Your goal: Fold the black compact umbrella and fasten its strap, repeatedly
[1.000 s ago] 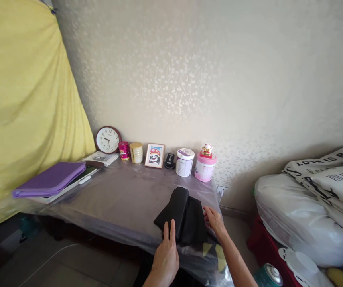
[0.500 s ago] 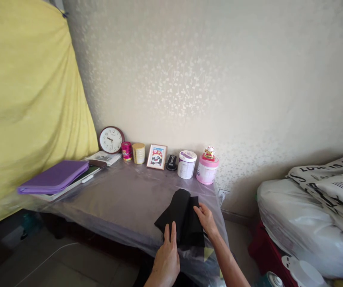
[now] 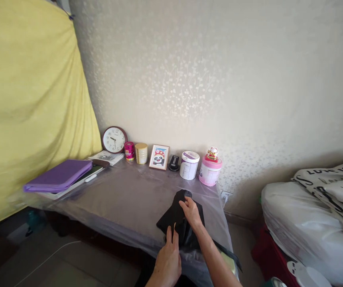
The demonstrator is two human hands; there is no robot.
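Observation:
A black folding umbrella (image 3: 171, 217), collapsed with its fabric panels loose, lies at the front right of the plastic-covered table (image 3: 123, 195). My left hand (image 3: 168, 257) grips its near end, the index and middle fingers stretched along the fabric. Near the far end my right hand (image 3: 191, 211) pinches a fold of the black cloth, lying across the umbrella's middle. A dark strip of fabric trails out beneath my right forearm toward the table's right edge. The palm side of my left hand is hidden.
Along the wall stand a clock (image 3: 114, 139), a pink tin (image 3: 129, 151), a framed panda picture (image 3: 158, 157), a white tub (image 3: 189, 165) and a pink-lidded tub (image 3: 210, 173). A purple folder (image 3: 58, 175) lies left. White bags (image 3: 303, 215) bulge at the right.
My right hand has moved left from the umbrella's right side to over its middle, carrying fabric across. My left hand has stayed nearly in place. The view has shifted slightly.

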